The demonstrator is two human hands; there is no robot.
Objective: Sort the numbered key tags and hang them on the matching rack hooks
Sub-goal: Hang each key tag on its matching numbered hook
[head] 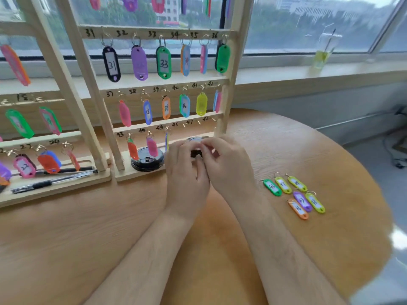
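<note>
My left hand (187, 172) and my right hand (224, 164) meet in front of the right wooden rack (231, 84), both pinching a small black key tag (196, 153) between the fingertips. The rack's rows are numbered 31 to 48 and hold coloured tags, such as a black tag 31 (111, 64) and a green tag 33 (163, 63). Hooks 46, 47 and 48 (199, 122) on the bottom row are bare. Several loose tags (295, 194) in green, yellow, purple and orange lie on the table to the right of my right forearm.
A second rack (50, 84) with more tags stands at the left, with two pens (55, 179) on its base. A round black lid (147, 161) sits on the right rack's base. A drink cup (322, 56) stands on the windowsill. The round wooden table's edge (374, 194) curves at the right.
</note>
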